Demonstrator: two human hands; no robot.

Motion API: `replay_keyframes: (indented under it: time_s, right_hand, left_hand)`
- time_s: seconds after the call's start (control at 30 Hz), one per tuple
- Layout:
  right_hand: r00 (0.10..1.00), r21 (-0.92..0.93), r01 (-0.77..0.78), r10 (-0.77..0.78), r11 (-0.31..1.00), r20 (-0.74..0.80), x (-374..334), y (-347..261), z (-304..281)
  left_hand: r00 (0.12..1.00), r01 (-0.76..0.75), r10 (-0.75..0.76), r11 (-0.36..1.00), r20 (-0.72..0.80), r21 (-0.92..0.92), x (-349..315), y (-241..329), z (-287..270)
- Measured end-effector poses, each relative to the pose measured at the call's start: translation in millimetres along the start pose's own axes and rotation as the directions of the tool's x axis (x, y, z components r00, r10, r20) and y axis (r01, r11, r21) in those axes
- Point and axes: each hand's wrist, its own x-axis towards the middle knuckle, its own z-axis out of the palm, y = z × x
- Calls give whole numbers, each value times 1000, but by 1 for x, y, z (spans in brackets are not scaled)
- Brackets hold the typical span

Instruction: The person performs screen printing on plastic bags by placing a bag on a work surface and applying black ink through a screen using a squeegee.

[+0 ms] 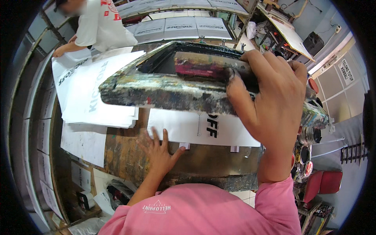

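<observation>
A paint-crusted screen printing frame [168, 93] is raised and tilted above the worktable [127, 150]. Inside it lies a squeegee [199, 64] with a worn, magenta-stained wooden handle. My right hand [272, 92] is closed around the squeegee's right end, thumb on the near side, at the frame's right part. Beneath the frame, a white sheet [174, 127] with black lettering lies on the table, partly hidden by frame and hand. My left hand [159, 150] rests flat with fingers spread at that sheet's near left corner, holding nothing.
A stack of printed white sheets [102, 94] stands at the left. Beyond it, a person in a white shirt [103, 27] handles a sheet. Racks with printed sheets [180, 27] stand at the back. Cans [309, 136] and a red chair [329, 182] are at the right.
</observation>
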Motion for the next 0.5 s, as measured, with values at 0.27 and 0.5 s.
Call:
replay_keyframes:
  time_s: [0.27, 0.5]
  right_hand:
    - [1000, -7, -3, 3, 1000, -7, 6, 3, -2]
    - [1000, 12, 5, -5, 1000, 0, 6, 0, -2]
  left_hand:
    - [999, -38, 34, 994, -34, -103, 13, 16, -34]
    - [948, -122, -65, 828, -310, -547, 85, 37, -111]
